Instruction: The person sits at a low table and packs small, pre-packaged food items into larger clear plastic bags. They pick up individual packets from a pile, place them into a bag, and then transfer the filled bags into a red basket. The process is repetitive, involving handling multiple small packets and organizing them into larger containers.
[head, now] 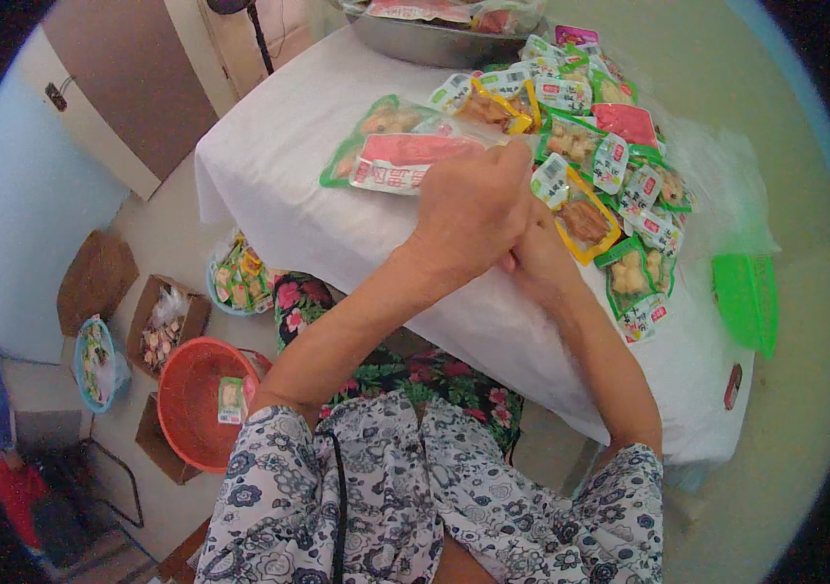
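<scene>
A clear plastic bag (451,125) with several snack packets inside lies on the white-covered table. Through it show a green-edged packet (391,117) and a pink-and-white packet (415,157). My left hand (474,201) is closed around the gathered end of the bag, its fingers curled. Just to the right and partly beneath it is my right hand (540,237), pressed against the left. Its fingertips are hidden, so its grip cannot be made out. Close beyond both hands is a heap of loose snack packets (568,142), including a yellow-edged packet (584,220).
A metal basin (437,45) holding bagged packets stands at the table's far edge. A green plastic container (747,303) is at the right. On the floor at left are a red basin (192,409), a cardboard box (199,310) and a blue basket (121,369) of packets.
</scene>
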A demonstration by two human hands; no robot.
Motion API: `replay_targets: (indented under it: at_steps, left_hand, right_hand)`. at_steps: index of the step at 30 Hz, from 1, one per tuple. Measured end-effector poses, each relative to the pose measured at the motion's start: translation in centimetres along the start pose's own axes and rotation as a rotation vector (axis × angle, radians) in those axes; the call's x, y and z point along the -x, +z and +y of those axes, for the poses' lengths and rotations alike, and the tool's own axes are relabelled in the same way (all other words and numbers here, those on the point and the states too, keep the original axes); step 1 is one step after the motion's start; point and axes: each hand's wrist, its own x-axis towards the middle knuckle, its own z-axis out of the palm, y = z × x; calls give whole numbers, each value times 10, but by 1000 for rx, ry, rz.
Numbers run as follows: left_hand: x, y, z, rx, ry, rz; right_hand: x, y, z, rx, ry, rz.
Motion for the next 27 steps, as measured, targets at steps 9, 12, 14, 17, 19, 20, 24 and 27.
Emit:
replay_targets:
  at_steps: [9,12,14,17,19,20,24,27]
  left_hand:
    - [5,-5,2,56,96,-19]
    - [0,-6,-5,63,108,-116]
    - [-2,-13,-14,118,92,-178]
    - [-17,-56,-30,240,46,-245]
    - [-39,-88,-56,158,-1,-384]
    - [-54,-100,-69,35,67,-516]
    - [-98,-101,-106,-114,-8,-959]
    - [-115,-83,-130,-136,-110,-1208]
  right_hand:
    - [-20,-23,-31,1016,-243,-211]
    - [-38,-34,-15,1116,-433,-338]
    - [-40,-34,-10,1015,-380,-362]
    - [-30,-14,-10,885,-366,-396]
    - [-27,0,-21,975,-542,-470]
    - [-29,-2,-17,953,-577,-453]
    - [-39,-8,-18,913,-613,-481]
    - [-40,-13,-20,937,-603,-410]
